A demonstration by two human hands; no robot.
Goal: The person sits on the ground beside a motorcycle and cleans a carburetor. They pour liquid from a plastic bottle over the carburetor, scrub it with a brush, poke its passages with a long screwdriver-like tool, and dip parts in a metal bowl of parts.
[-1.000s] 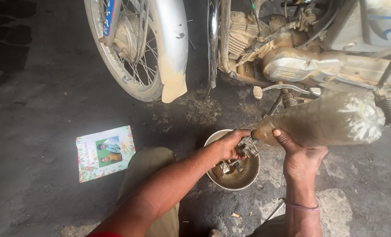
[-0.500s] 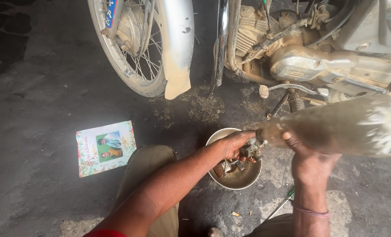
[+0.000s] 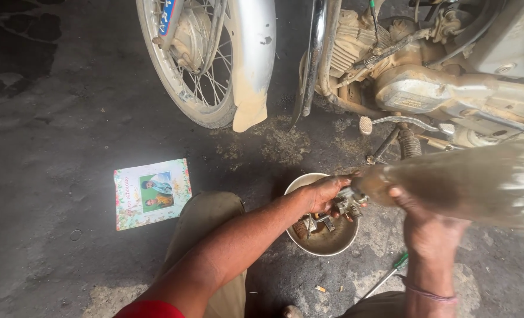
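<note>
Low over the metal bowl [image 3: 300, 184] on the floor, the left hand [image 3: 323, 193] grips a small grimy metal part [image 3: 347, 203]. Just right, the right hand [image 3: 429, 221] clasps a blurred plastic bottle [image 3: 468, 182], its neck tipped at the part. Far behind stands a motorcycle [image 3: 403, 88].

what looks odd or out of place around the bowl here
A printed card with a floral border lies askew on the grimy floor, away from the metal bowl. The mudguard is scuffed, with mud caked on its lower end.
</note>
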